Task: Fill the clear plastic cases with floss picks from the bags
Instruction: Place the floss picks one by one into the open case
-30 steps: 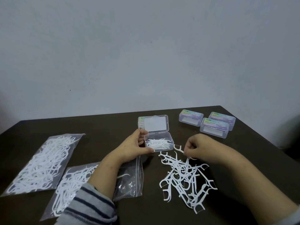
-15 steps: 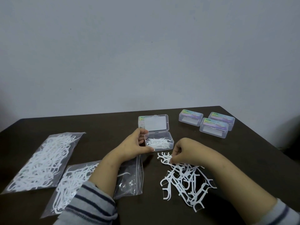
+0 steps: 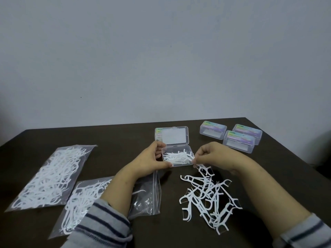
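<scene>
The open clear case (image 3: pixel 177 155), partly filled with floss picks, sits on the table (image 3: pixel 111 140) between the hands: the left hand (image 3: pixel 152 161) grips its left end, the right hand (image 3: pixel 213 156) pinches a floss pick (image 3: pixel 203 167) at its right edge, above the loose pile (image 3: pixel 209 197)
</scene>
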